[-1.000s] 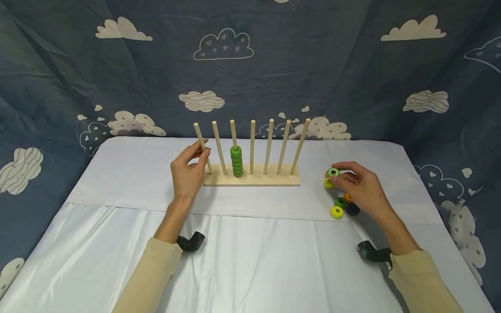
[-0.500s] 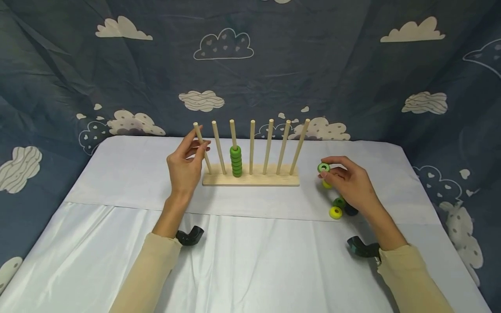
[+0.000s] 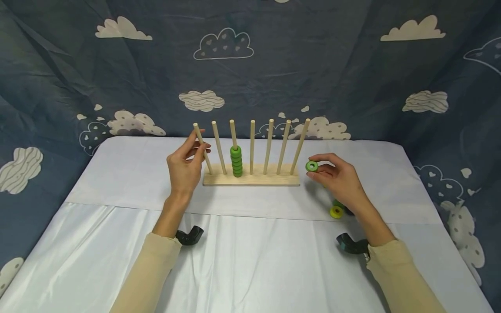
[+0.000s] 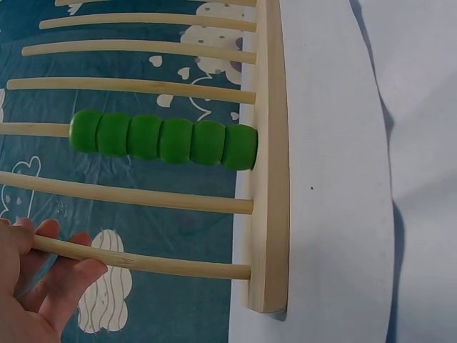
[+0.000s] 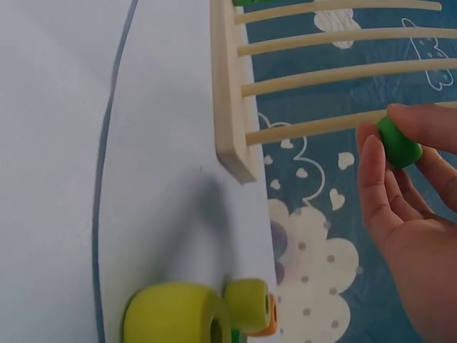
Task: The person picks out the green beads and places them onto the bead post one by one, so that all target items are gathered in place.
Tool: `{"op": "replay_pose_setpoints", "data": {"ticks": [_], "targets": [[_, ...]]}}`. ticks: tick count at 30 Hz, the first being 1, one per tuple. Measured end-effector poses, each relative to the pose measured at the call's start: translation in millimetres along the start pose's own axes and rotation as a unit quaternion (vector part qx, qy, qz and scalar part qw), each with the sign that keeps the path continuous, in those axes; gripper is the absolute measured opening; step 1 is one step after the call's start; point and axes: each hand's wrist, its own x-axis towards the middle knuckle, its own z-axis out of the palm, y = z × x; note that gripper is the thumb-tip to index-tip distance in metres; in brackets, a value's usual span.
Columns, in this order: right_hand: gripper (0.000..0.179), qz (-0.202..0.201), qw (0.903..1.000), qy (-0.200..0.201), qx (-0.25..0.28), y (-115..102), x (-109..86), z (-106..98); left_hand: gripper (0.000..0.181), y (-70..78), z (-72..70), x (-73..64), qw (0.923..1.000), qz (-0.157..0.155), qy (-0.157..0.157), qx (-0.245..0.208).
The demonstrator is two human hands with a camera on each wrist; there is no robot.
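A wooden rack with several upright pegs stands on the white cloth. On its third peg from the left sits a stack of green beads, seen side-on in the left wrist view. My left hand pinches the leftmost peg near its upper part. Right of the rack, my right hand holds a green bead between thumb and fingers, above the cloth. In the right wrist view that bead appears near the rightmost peg, apart from the rack.
Below the right hand lie loose beads: a yellow bead, with green and dark ones partly hidden behind the hand. The right wrist view also shows an orange bead. A dark cloud-print curtain hangs behind the table.
My right hand has lifted the green bead away from the loose beads and carried it left towards the rack. My left hand slid slightly along the leftmost peg, still holding it.
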Motion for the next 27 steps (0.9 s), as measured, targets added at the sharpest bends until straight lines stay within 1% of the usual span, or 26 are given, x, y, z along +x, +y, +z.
{"op": "replay_pose_setpoints", "data": {"ticks": [5,10,14,19,27], "targets": [[0.040,-0.022,0.9997,0.007,0.007,-5.3,3.0,4.2,0.037,1.1,-0.6,0.0,1.0000,0.002,0.002,0.004],[0.043,-0.028,0.9994,0.011,0.015,-12.0,4.2,6.5,0.037,0.6,-0.1,0.7,1.0000,0.005,0.003,0.005],[0.041,-0.031,0.9991,0.015,0.025,-15.6,4.7,8.4,0.037,1.1,0.2,0.1,1.0000,0.001,0.003,0.000],[0.039,-0.046,0.9983,0.025,0.024,-19.3,5.2,11.2,0.038,-0.3,0.6,-1.0,1.0000,-0.004,0.003,-0.001],[0.039,-0.073,0.9965,0.031,0.026,-25.9,6.4,15.6,0.038,0.1,0.7,-1.2,1.0000,0.003,0.003,0.004]]}}
